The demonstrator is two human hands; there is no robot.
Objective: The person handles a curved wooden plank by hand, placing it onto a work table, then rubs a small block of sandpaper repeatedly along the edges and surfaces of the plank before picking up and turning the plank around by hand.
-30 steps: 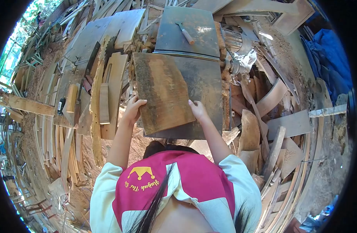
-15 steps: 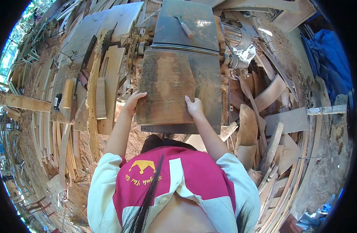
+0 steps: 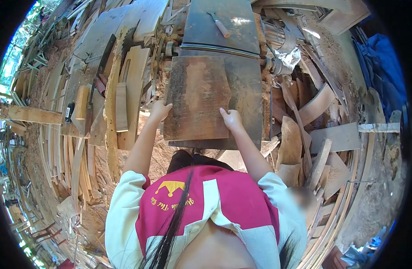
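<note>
A wide, rough brown wooden board lies flat on the dark metal machine table in front of me. My left hand grips the board's left edge, its thumb at the rim and its other fingers partly hidden. On the right side, my right hand holds the board near its lower right corner, thumb on the top face; its remaining fingers are hard to make out. Beyond a narrow slot is the machine's far metal table, where a small tool with a wooden handle rests.
To the left, a side bench carries planks, a wooden block and a small black object. A motor-like part sits right of the machine. Offcuts heap at the right, near a blue tarp.
The whole view has shifted slightly, so the scene appears a little higher and further right. Both hands keep their hold on the board, which shows no clear movement on the table.
</note>
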